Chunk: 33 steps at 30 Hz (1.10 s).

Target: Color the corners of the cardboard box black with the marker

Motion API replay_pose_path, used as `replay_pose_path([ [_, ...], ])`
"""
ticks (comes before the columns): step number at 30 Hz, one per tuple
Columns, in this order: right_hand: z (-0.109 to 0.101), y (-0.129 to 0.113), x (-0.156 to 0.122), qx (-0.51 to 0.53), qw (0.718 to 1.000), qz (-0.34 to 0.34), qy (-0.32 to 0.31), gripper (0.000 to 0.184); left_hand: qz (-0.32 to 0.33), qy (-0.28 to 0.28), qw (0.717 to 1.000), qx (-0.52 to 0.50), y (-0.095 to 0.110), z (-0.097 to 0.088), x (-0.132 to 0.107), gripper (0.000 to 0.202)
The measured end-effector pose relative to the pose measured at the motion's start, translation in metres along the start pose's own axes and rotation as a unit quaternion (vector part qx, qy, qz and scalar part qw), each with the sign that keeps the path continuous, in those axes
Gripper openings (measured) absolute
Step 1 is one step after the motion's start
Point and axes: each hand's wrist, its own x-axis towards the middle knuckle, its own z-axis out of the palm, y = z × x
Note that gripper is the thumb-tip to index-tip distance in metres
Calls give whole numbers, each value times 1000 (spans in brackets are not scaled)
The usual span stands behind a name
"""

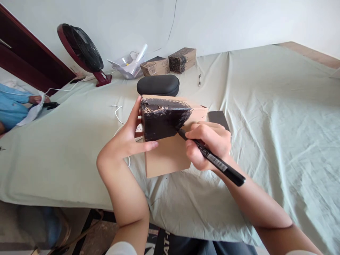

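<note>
A brown cardboard box (170,156) stands on the pale green sheet (265,117) in front of me. Its upper front is inked black. My left hand (127,136) grips the box's left side, thumb across the front and fingers behind. My right hand (208,143) is closed round a black marker (212,159), whose tip touches the edge of the black patch on the box's front.
A dark phone (218,118) lies just right of the box, a black oval case (158,85) behind it. Two drawn-on boxes (170,63), a pen (199,80), a plastic bundle (130,65) and a red fan (83,49) stand farther back. A white cable (118,113) trails left.
</note>
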Motion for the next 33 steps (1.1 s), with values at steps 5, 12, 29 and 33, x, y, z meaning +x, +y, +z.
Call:
replay_pose_path([
  [5, 11, -7, -10, 17, 998, -55, -19, 21, -13, -4, 1000, 0, 9, 14, 6, 142],
  [12, 9, -7, -6, 15, 999, -35, -22, 22, -14, 32, 997, 63, 15, 26, 2, 138],
  [29, -15, 32, 7, 45, 965, 240, 91, 6, -37, -22, 995, -94, -19, -7, 10, 133],
  [33, -21, 54, 6, 81, 956, 277, 60, 28, -83, -17, 993, -86, -18, -7, 15, 127],
])
